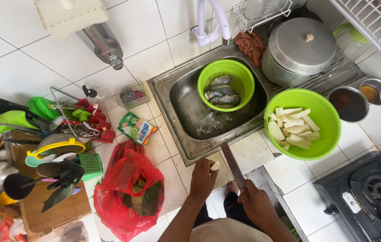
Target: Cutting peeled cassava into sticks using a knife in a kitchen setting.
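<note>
My left hand (pixel 202 178) is closed around a small pale peeled piece (pixel 215 166) at the counter's front edge, just below the steel sink (pixel 186 96). My right hand (pixel 254 201) grips the handle of a long knife (pixel 232 164), whose blade points up toward the sink rim, beside the piece. A large green bowl (pixel 322 134) to the right holds several pale cut sticks (pixel 291 126). In the sink stands a smaller green bowl (pixel 244 76) with fish (pixel 221 94) inside.
A red plastic bag (pixel 127 192) with leaves lies left of my hands. A lidded steel pot (pixel 300 49), two small metal bowls (pixel 350 104) and a black gas stove (pixel 369 195) stand right. Utensils and a rack (pixel 60 148) crowd the left. A white tap (pixel 213 22) overhangs the sink.
</note>
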